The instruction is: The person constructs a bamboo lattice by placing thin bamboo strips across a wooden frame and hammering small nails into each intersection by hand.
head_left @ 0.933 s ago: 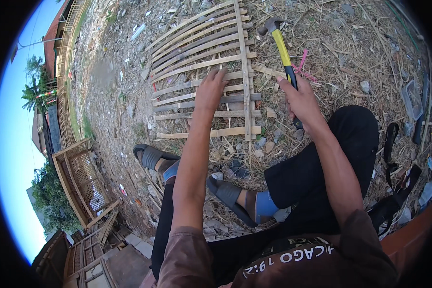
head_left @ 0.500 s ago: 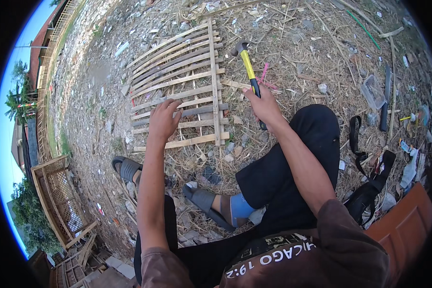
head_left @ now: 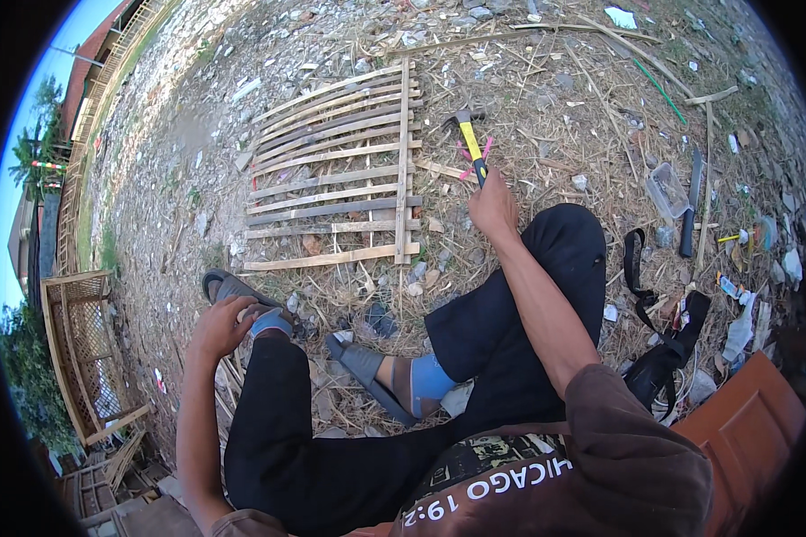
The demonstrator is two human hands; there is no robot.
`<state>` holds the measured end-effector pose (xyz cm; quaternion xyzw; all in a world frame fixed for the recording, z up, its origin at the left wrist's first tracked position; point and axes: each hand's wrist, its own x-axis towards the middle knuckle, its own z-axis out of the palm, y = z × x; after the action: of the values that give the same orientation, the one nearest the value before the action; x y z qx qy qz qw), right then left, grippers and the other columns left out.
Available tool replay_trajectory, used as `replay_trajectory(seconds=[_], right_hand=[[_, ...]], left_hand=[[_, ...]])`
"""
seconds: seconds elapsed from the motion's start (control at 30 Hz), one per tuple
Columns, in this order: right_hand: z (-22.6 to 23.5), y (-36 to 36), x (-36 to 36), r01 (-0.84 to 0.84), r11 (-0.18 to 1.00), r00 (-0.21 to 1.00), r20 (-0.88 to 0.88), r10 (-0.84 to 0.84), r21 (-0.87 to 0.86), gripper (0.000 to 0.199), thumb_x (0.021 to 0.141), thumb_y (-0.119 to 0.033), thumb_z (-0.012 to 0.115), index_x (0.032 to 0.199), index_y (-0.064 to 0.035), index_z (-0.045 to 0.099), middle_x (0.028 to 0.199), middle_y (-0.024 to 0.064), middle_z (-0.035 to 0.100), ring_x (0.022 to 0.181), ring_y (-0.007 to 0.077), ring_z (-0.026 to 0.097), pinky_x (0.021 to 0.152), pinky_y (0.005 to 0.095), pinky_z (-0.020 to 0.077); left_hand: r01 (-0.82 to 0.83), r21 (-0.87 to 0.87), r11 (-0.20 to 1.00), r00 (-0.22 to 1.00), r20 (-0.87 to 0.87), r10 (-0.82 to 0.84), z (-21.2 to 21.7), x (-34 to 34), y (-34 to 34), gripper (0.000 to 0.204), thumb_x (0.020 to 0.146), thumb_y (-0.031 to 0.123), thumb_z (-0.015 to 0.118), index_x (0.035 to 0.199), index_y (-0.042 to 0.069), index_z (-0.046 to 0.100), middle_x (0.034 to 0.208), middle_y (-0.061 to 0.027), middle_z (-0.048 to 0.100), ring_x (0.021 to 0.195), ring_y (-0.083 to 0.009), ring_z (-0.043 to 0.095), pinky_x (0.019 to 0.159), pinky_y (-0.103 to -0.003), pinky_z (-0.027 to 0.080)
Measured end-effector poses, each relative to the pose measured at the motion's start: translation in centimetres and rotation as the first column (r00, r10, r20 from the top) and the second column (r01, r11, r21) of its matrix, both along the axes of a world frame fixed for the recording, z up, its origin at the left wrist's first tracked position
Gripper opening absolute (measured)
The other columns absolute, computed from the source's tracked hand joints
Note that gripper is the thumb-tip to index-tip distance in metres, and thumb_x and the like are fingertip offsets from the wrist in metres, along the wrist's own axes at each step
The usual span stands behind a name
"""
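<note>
My right hand grips a claw hammer with a yellow and black handle, its head pointing away over the ground. Left of it lies a panel of wooden slats, several thin strips crossed by an upright batten along the right end. Down by my left foot is my left hand, its fingers loosely bent and apart beside the grey sandal. No object shows in that hand. A pink ribbon-like thing lies just behind the hammer.
On the right lie a large knife, a clear plastic container and a black strapped bag. A brown panelled board stands at the lower right. Lattice-filled frame at left; stones and straw litter the ground.
My left hand has left the slats and come back down and left to beside my left foot. The right hand has lowered the hammer slightly, and its head has turned.
</note>
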<state>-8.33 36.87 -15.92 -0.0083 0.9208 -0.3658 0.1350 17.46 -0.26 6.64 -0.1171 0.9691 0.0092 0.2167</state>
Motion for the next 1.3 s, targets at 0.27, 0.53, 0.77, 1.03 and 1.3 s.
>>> replay_trajectory(seconds=[0.27, 0.53, 0.77, 1.03, 1.3], right_hand=[[0.3, 0.0, 0.7, -0.015, 0.999, 1.0, -0.018, 0.014, -0.048, 0.047, 0.087, -0.006, 0.057, 0.132, -0.0015, 0.044, 0.11, 0.0283, 0.063, 0.099, 0.0483, 0.064, 0.084, 0.0579, 0.0488], [0.4, -0.8, 0.0, 0.008, 0.995, 1.0, 0.006, -0.008, -0.1, 0.052, 0.086, -0.007, 0.058, 0.136, -0.0027, 0.043, 0.107, 0.0297, 0.065, 0.098, 0.0477, 0.065, 0.084, 0.0564, 0.0491], [-0.6, -1.7, -1.0, 0.02, 0.981, 1.0, 0.016, -0.017, -0.195, 0.055, 0.087, -0.012, 0.06, 0.138, -0.0039, 0.04, 0.102, 0.0242, 0.069, 0.093, 0.0445, 0.068, 0.082, 0.0534, 0.0502], [0.6, -2.4, -1.4, 0.087, 0.973, 0.989, 0.134, -0.059, -0.214, 0.055, 0.088, -0.015, 0.06, 0.138, -0.0037, 0.041, 0.093, 0.022, 0.069, 0.083, 0.0421, 0.069, 0.076, 0.0515, 0.0508], [0.6, -2.3, -1.5, 0.1, 0.956, 0.991, 0.119, -0.069, -0.276, 0.054, 0.089, -0.014, 0.061, 0.137, -0.0033, 0.041, 0.092, 0.0207, 0.069, 0.083, 0.0409, 0.069, 0.076, 0.0505, 0.0508]], left_hand=[[0.075, 0.044, 0.996, 0.964, 0.251, -0.084, -3.5, -1.2, -0.5, 0.034, 0.09, 0.027, 0.066, 0.122, 0.015, 0.067, 0.118, -0.0136, 0.068, 0.109, -0.0359, 0.064, 0.093, -0.047, 0.052], [0.263, 0.129, 0.956, 0.962, -0.114, -0.249, -13.1, -16.5, 0.3, 0.035, 0.095, 0.027, 0.062, 0.126, 0.011, 0.062, 0.124, -0.015, 0.064, 0.118, -0.0367, 0.058, 0.1, -0.046, 0.048], [0.207, 0.097, 0.974, 0.863, -0.486, -0.135, -23.4, -26.3, 1.9, 0.045, 0.1, 0.031, 0.056, 0.14, 0.011, 0.052, 0.14, -0.0168, 0.054, 0.129, -0.0385, 0.05, 0.11, -0.045, 0.04], [0.073, 0.057, 0.996, 0.898, -0.439, -0.041, -25.9, -27.0, 2.7, 0.045, 0.1, 0.047, 0.053, 0.133, 0.017, 0.058, 0.135, -0.0082, 0.057, 0.127, -0.0315, 0.051, 0.107, -0.051, 0.038], [0.048, 0.106, 0.993, 0.827, -0.561, 0.02, -27.2, -26.9, 2.6, 0.038, 0.099, 0.048, 0.055, 0.124, 0.022, 0.066, 0.116, -0.0098, 0.062, 0.114, -0.0318, 0.057, 0.099, -0.053, 0.042]])
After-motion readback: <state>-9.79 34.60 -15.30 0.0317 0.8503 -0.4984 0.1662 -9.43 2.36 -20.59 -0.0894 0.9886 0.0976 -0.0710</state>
